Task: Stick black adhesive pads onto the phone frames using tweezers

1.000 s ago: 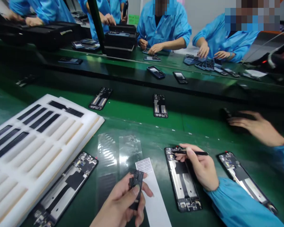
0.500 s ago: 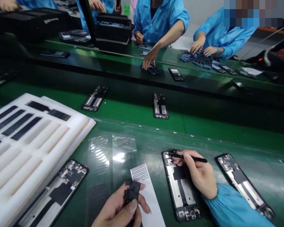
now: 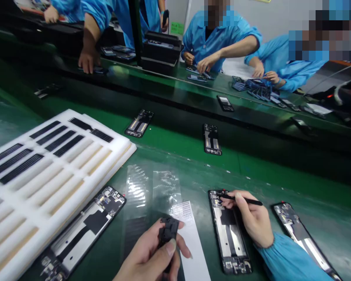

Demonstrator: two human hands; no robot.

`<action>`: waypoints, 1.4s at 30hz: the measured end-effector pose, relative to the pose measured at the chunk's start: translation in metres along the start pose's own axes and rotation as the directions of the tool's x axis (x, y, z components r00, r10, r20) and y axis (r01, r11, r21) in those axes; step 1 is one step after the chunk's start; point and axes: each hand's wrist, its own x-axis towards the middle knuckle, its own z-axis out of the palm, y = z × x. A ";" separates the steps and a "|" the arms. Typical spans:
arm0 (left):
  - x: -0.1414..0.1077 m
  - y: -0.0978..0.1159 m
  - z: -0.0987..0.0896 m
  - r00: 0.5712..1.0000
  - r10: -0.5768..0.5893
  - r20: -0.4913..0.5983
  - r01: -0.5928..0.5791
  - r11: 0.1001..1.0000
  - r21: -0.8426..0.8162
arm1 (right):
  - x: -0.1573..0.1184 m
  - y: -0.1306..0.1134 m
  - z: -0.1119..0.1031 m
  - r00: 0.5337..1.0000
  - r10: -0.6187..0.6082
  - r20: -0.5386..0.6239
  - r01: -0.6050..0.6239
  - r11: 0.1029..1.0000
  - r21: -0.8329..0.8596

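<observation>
Left hand (image 3: 155, 255) pinching a small black part (image 3: 168, 231), thumb on top, fingers behind; right hand (image 3: 256, 220) pinching black tweezers (image 3: 253, 201), tips down at the top end of the open phone (image 3: 226, 234) just left of and under that hand. Can't tell if the tips touch it. Hands apart. Near row, left to right: white foam tray (image 3: 121, 145) well left of the left hand, black strips (image 3: 68, 145) in some slots; slanted open handset (image 3: 89, 230) between tray and left hand; clear plastic sheets (image 3: 138, 189) flat on the green table (image 3: 199, 175), just beyond the left hand; white paper strip (image 3: 194, 249), dotted at its far end, between the hands, partly under the left fingers; slim opened unit (image 3: 302, 234) right of the right hand, partly behind the blue sleeve (image 3: 292, 255). Farther out, left to right: one bare phone frame (image 3: 139, 123) beyond the left hand, a second frame (image 3: 212, 139) beyond the gap between hands. Past those, co-workers in blue jackets; the rightmost has hands at a phone pile (image 3: 259, 90).
</observation>
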 end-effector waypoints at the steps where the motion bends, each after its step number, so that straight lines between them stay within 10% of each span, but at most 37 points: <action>1: -0.001 -0.001 -0.001 1.000 0.026 -0.004 -0.026 1.000 0.000 | 0.000 0.001 0.000 1.000 -0.006 -0.001 0.006 1.000 -0.010; 9: -0.011 -0.002 -0.008 0.989 0.126 -0.074 -0.123 0.991 0.046 | 0.000 0.000 -0.002 0.991 -0.132 0.012 0.132 0.990 -0.040; 15: -0.030 0.003 -0.028 0.910 0.303 -0.282 -0.174 0.899 0.402 | -0.001 0.009 -0.012 0.974 -0.204 0.103 0.201 0.979 0.035; 19: -0.051 0.003 -0.054 0.766 0.572 -0.294 -0.146 0.599 0.787 | 0.003 0.016 -0.013 1.000 0.000 -0.024 0.004 0.982 0.187; 23: -0.061 -0.005 -0.083 0.634 0.771 0.057 -0.096 0.006 0.995 | 0.014 -0.007 -0.005 0.972 0.194 -0.132 -0.126 0.907 0.402; 26: -0.058 -0.003 -0.089 0.661 0.706 0.255 0.037 -0.370 0.928 | 0.023 -0.044 0.017 0.979 0.193 -0.069 -0.154 0.916 0.371; 30: -0.045 0.013 -0.078 0.766 0.546 0.339 0.073 -0.598 0.798 | 0.035 -0.083 0.073 0.977 0.138 0.164 -0.174 0.957 0.231; 35: -0.025 0.033 -0.066 0.862 0.387 0.328 0.033 -0.688 0.725 | 0.053 -0.082 0.129 0.952 0.175 0.251 -0.246 0.926 0.288; 42: 0.017 0.054 -0.051 0.872 0.332 0.360 0.024 -0.763 0.646 | 0.053 -0.062 0.138 0.961 0.148 0.235 -0.224 0.913 0.341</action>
